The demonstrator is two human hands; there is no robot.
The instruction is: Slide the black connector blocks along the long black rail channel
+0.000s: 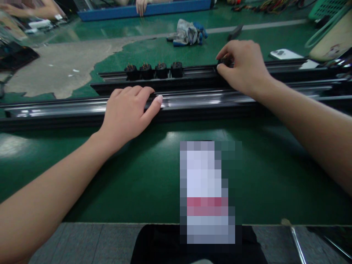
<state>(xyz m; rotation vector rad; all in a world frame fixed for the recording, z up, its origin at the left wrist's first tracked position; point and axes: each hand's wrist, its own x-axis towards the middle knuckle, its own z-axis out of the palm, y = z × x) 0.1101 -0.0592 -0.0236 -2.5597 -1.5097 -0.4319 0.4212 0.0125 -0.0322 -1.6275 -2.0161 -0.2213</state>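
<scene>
My left hand [128, 110] lies across a long black rail [198, 99] with a shiny channel, its fingers curled over the far edge and thumb on top. At the rail behind it, my right hand [244, 62] pinches a small black socket [224, 61], mostly covered by the fingers. That rear rail [199, 72] carries several round black sockets with upright metal pins, among them this socket [161, 70], standing in a row left of my right hand. Whether the pinched piece is seated in the rail is hidden.
The green table [132, 176] has a worn grey patch at left. A pixelated block [205, 183] covers something at the front. Farther back lie gloves [188, 33], a white phone [286, 54] and a green basket [327, 13]. Another person's hand [142, 6] touches a blue bar.
</scene>
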